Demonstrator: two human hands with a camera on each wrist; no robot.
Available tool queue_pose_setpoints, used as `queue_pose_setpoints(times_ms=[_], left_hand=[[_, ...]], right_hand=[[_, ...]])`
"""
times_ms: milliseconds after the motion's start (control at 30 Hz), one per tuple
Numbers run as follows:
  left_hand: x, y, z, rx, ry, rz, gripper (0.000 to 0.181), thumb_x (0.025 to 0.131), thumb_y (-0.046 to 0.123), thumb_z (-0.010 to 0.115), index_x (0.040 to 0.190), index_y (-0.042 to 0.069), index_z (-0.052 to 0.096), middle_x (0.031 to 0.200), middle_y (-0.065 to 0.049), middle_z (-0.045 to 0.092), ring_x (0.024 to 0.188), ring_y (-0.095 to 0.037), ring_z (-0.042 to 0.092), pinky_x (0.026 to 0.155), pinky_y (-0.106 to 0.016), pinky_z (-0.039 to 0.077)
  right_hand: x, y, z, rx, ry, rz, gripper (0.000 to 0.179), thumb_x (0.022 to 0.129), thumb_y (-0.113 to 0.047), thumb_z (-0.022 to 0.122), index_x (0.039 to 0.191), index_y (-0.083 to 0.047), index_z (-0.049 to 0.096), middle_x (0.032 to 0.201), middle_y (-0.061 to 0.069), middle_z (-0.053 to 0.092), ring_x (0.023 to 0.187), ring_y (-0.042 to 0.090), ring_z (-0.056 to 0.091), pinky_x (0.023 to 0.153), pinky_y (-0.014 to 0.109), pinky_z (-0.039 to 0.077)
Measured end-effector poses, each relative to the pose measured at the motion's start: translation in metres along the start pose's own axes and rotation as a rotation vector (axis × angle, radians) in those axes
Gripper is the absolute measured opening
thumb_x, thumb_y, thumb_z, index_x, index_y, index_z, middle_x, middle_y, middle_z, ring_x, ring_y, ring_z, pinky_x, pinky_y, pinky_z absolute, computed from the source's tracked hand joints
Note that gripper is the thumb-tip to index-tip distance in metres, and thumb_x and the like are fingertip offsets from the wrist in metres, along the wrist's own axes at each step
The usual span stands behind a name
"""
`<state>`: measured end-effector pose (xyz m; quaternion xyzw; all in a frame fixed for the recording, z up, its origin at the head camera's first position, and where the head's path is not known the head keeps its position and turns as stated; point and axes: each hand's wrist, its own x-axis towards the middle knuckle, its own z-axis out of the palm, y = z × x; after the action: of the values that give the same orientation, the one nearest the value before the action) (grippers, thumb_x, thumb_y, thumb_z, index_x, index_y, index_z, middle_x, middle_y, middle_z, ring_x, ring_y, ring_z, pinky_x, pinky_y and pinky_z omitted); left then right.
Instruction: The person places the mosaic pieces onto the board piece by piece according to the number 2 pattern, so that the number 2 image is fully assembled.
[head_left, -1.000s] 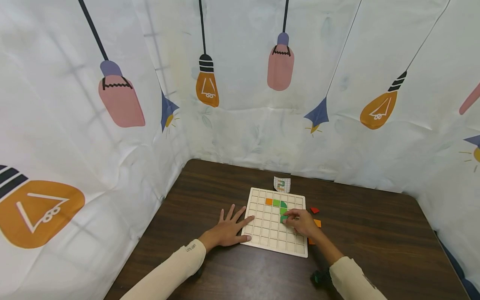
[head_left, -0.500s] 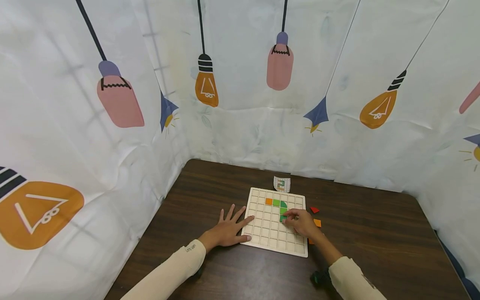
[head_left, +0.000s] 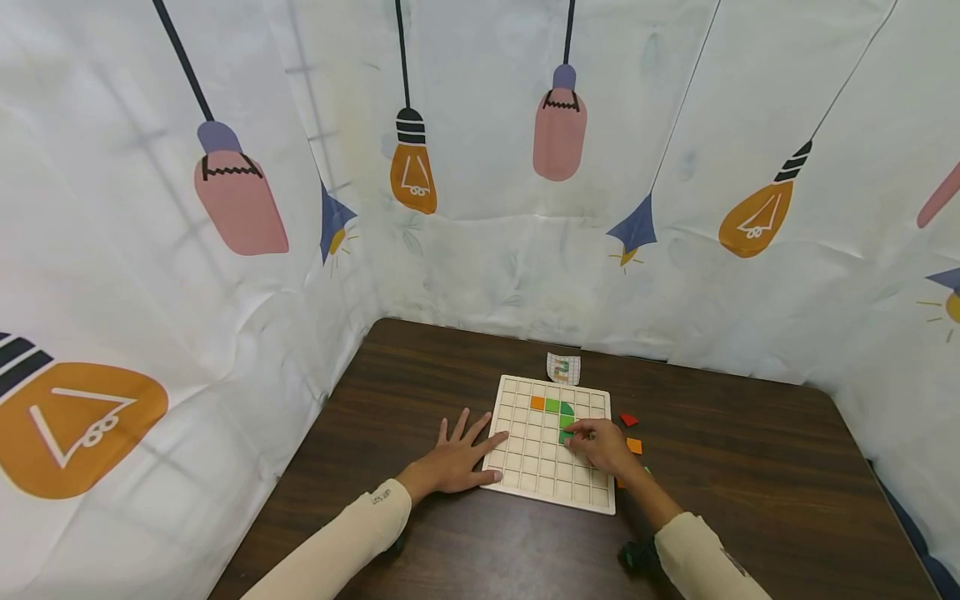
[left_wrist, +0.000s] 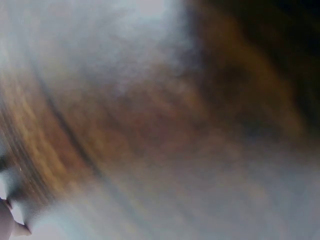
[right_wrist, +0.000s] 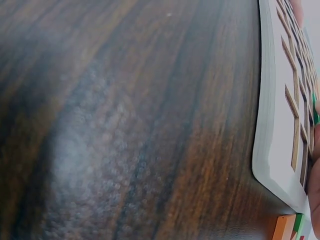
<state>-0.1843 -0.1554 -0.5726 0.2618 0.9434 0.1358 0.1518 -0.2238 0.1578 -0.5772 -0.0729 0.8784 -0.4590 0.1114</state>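
So the right grip (head_left: 602,443) had a dark green tile (head_left: 564,437) pinched right on the board (head_left: 536,473). Left grip (head_left: 453,464) was spread out loose, touching the board's left edge. A printed card (head_left: 564,369) sat just beyond the board.

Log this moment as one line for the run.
left hand: fingertips on left edge of board | right hand: fingertips at lowest green tile on board | red piece: right of board | card: beyond board
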Motion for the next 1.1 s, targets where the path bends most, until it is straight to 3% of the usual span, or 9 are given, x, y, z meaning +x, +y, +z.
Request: queue_pose_setpoints(times_ms=[367,600,800,1100], left_hand=[[-0.001,0.001,-0.001,-0.008,0.004,0.005,0.073,0.099,0.068,0.042,0.161,0.037,0.021,0.17,-0.008,0.007,0.153,-0.049,-0.002,0.112,-0.077,0.005],[-0.001,0.001,-0.001,-0.009,-0.001,0.003,0.072,0.099,0.068,0.042,0.161,0.037,0.021,0.17,-0.008,0.006,0.153,-0.049,-0.002,0.112,-0.078,0.005],[-0.001,0.0,-0.001,-0.008,0.0,0.007,0.073,0.099,0.068,0.042,0.161,0.037,0.021,0.17,-0.009,0.006,0.153,-0.049,-0.002,0.112,-0.078,0.005],[0.0,0.0,-0.001,-0.002,0.0,0.003,0.074,0.098,0.07,0.04,0.161,0.038,0.02,0.17,-0.008,0.007,0.153,-0.049,-0.002,0.112,-0.077,0.006]], right_hand=[[-0.004,-0.003,-0.002,0.014,0.001,-0.019,0.022,0.088,-0.015,0.078,0.108,-0.008,0.075,0.082,0.0,0.065,0.05,0.013,0.051,0.05,0.026,0.043],[-0.008,-0.002,-0.01,0.035,-0.012,-0.079,0.029,0.091,-0.017,0.076,0.116,-0.002,0.071,0.086,0.003,0.067,0.057,0.008,0.052,0.051,0.024,0.043],[-0.012,-0.001,-0.02,0.06,-0.002,-0.063,0.028,0.093,-0.017,0.073,0.117,-0.002,0.07,0.089,0.006,0.067,0.067,0.013,0.057,0.05,0.027,0.044],[-0.016,0.012,-0.042,0.064,0.008,-0.102,0.028,0.096,-0.017,0.071,0.116,0.002,0.07,0.089,0.012,0.066,0.049,0.019,0.053,0.046,0.032,0.047]])
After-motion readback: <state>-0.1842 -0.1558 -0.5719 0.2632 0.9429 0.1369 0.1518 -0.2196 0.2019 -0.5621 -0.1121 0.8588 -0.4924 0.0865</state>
